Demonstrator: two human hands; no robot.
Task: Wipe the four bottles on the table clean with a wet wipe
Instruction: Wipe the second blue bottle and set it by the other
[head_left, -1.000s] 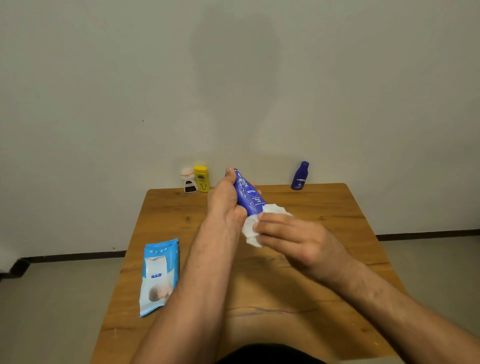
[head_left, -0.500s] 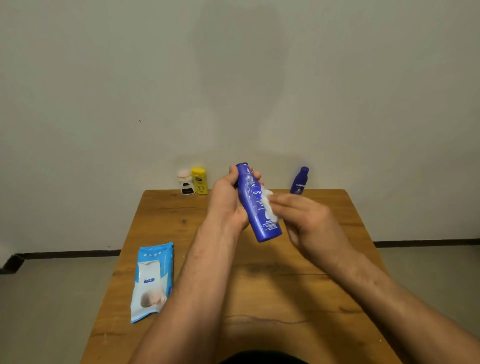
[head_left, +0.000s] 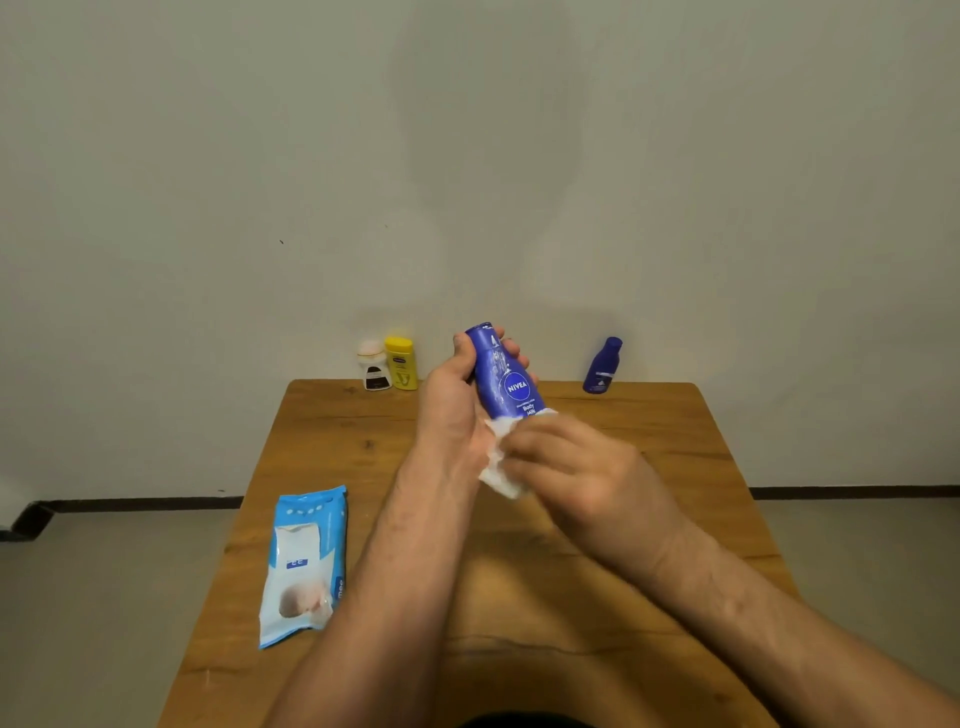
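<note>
My left hand (head_left: 457, 400) grips a tall blue lotion bottle (head_left: 506, 376) by its upper part, holding it above the middle of the wooden table (head_left: 363, 467). My right hand (head_left: 576, 473) holds a crumpled white wet wipe (head_left: 498, 460) wrapped round the bottle's lower end, which is hidden. Three more bottles stand along the far edge: a small white one with a dark label (head_left: 374, 366), a yellow one (head_left: 401, 364) right beside it, and a small dark blue one (head_left: 602, 366) further right.
A blue and white pack of wet wipes (head_left: 306, 564) lies flat near the table's left edge. A plain wall rises directly behind the table. Grey floor shows on both sides.
My right hand slid the wipe from the bottle's label area down to its lower end. The bottle stays in my left hand, tilted a little less than before.
</note>
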